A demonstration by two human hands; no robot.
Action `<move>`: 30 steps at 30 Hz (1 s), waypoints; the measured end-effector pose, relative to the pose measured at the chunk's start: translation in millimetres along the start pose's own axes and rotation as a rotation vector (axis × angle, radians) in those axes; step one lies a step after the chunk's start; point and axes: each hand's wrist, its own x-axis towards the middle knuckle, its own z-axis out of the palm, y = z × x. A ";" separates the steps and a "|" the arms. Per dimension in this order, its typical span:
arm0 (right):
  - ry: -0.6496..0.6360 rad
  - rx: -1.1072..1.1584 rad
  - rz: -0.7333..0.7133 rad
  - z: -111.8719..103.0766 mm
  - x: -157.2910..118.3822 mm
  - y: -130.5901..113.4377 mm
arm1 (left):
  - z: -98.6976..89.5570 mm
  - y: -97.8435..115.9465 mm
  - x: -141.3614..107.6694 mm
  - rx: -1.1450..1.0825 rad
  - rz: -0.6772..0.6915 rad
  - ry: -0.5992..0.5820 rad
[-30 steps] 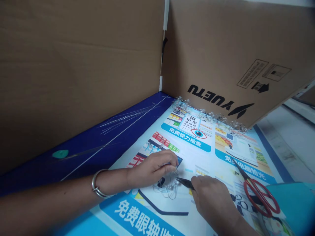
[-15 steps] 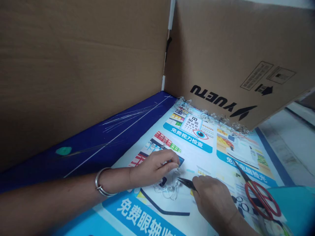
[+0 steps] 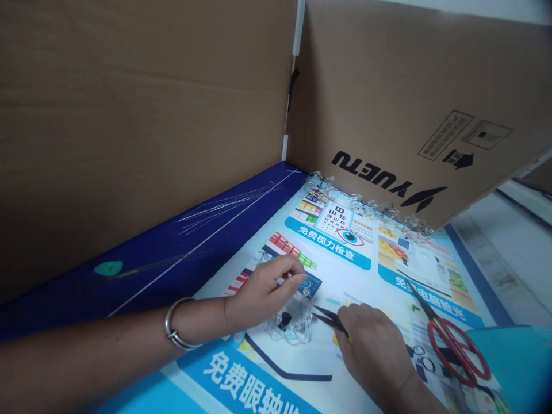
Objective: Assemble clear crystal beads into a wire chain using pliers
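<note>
My left hand, with a silver bangle at its wrist, pinches the upper end of a clear beaded wire strand. The strand hangs in loops below the fingertips over the printed sheet. My right hand is wrapped round dark pointed pliers. Their jaws are parted and point left, close to the strand, with a small gap between. The pliers' handles are hidden inside my right hand.
Red-handled scissors lie right of my right hand, near small dark rings and a teal item. Clear beaded pieces line the cardboard wall. Thin wires and a green piece lie on the blue surface at left.
My left hand has risen slightly and moved a little left with the strand. The pliers' jaws have opened wider and are now apart from the strand.
</note>
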 end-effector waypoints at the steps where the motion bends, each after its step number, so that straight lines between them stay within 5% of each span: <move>1: 0.022 0.005 0.003 -0.5 0.0 -0.2 | 0.3 0.2 0.0 -0.006 -0.004 0.001; 10: 0.158 -0.059 -0.021 0.4 5.4 -5.3 | 3.4 3.3 0.2 -0.020 -0.058 -0.005; 21: 0.019 -0.078 0.016 -1.7 1.6 -3.5 | 5.8 -6.2 0.9 -0.131 -0.098 0.017; 30: 0.054 -0.061 0.021 -7.8 2.3 -3.0 | 6.4 -3.4 4.5 -0.155 -0.013 0.022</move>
